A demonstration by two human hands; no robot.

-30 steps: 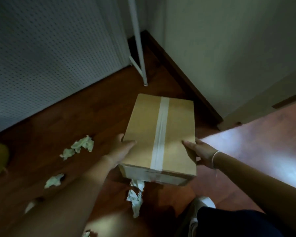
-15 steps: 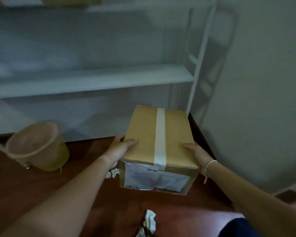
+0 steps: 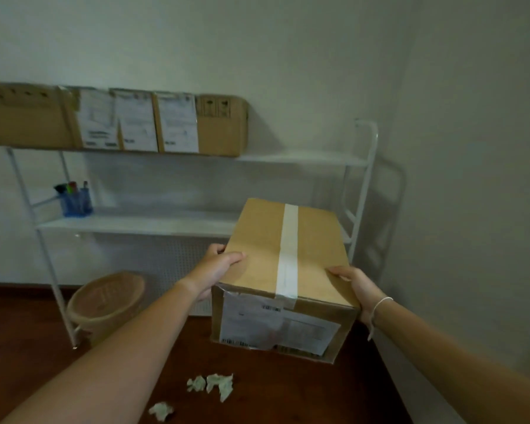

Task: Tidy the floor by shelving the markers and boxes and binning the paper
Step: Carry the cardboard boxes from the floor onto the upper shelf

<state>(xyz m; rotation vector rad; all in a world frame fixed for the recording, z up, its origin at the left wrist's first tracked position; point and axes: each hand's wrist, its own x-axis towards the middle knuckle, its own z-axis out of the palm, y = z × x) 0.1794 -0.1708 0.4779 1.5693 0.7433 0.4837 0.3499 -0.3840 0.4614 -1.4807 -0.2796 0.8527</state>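
Observation:
I hold a taped cardboard box (image 3: 257,258) with a shipping label on its near side, lifted off the floor in front of the white shelf unit (image 3: 300,159). My left hand (image 3: 216,269) grips its left edge and my right hand (image 3: 360,289) grips its right edge. Several cardboard boxes (image 3: 117,120) stand in a row on the left part of the top shelf. A blue cup of markers (image 3: 75,200) sits on the middle shelf at the left. Crumpled paper pieces (image 3: 214,385) lie on the dark wooden floor below the box.
A woven waste basket (image 3: 104,304) stands on the floor beside the shelf's left leg. Plain walls meet in a corner right of the shelf. The right part of the top shelf and most of the middle shelf (image 3: 153,223) hold nothing.
The box has risen from near the floor to about middle-shelf height in both hands. My view has tilted up, bringing the shelves, the shelved boxes and the marker cup into sight.

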